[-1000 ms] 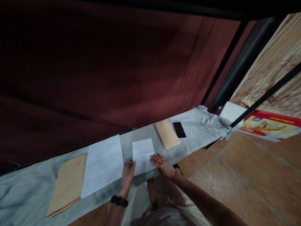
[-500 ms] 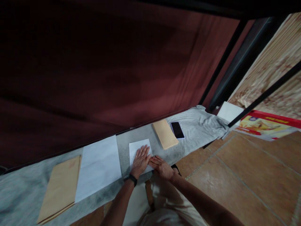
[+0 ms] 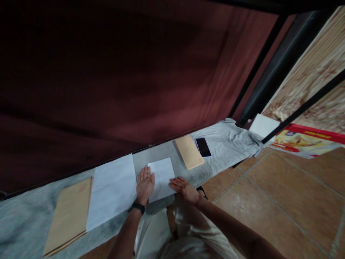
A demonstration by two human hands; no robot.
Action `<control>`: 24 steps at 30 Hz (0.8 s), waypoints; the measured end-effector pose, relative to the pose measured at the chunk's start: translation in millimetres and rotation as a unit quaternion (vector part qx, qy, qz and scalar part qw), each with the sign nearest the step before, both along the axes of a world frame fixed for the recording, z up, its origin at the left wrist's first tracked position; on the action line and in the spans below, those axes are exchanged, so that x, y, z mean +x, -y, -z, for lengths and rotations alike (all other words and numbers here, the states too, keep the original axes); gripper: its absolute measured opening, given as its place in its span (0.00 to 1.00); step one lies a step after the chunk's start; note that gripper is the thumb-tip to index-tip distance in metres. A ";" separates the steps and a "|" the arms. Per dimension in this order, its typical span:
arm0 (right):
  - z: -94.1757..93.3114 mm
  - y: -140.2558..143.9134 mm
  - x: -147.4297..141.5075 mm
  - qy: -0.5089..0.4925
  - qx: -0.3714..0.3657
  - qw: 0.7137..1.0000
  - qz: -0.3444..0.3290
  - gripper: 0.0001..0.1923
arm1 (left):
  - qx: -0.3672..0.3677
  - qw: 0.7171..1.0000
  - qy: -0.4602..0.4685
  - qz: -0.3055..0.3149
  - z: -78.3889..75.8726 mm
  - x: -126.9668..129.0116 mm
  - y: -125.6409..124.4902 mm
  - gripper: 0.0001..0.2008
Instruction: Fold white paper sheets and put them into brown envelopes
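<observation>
Left hand point(image 3: 145, 184) lies flat, fingers spread, on the folded white sheet's point(image 3: 161, 176) left edge; right hand point(image 3: 184, 189) presses its near right corner, open-palmed, gripping nothing. Sheet sits mid-ledge point(image 3: 172, 153), near the front edge. Uneven pressure could skew the crease.

Left hand point(image 3: 145, 184) flat on left edge of folded white sheet point(image 3: 161, 174); right hand point(image 3: 184, 189) presses its near right corner; grey cloth point(image 3: 229, 140) beneath.

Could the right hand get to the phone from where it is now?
Probably yes. The right hand rests on the folded paper's near edge, and the phone lies face up further along the cloth beside a brown envelope; nothing stands between them.
</observation>
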State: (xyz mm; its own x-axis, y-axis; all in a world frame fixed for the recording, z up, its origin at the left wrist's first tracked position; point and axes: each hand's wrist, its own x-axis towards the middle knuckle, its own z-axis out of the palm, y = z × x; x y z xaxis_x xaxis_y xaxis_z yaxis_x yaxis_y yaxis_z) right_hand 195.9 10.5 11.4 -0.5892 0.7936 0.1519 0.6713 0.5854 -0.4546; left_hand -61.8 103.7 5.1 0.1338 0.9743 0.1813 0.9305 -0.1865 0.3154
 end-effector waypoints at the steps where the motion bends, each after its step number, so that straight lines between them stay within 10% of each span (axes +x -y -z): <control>1: -0.5 0.1 -0.4 0.001 -0.001 1.000 0.000 0.28 | 0.005 1.000 0.001 0.014 -2.7 5.7 0.6 0.30; 8: -3.4 0.6 -4.1 -0.004 -0.001 1.000 0.009 0.27 | -0.043 0.964 -0.013 0.262 -11.3 74.2 -6.0 0.28; 19: -2.9 1.0 -3.2 0.008 -0.007 1.000 0.007 0.30 | -0.046 0.986 -0.018 0.158 -6.2 34.9 -49.6 0.30; 24: 2.5 1.0 -2.4 0.003 0.005 1.000 0.012 0.28 | -0.053 0.991 -0.001 0.119 -19.1 3.2 -28.5 0.30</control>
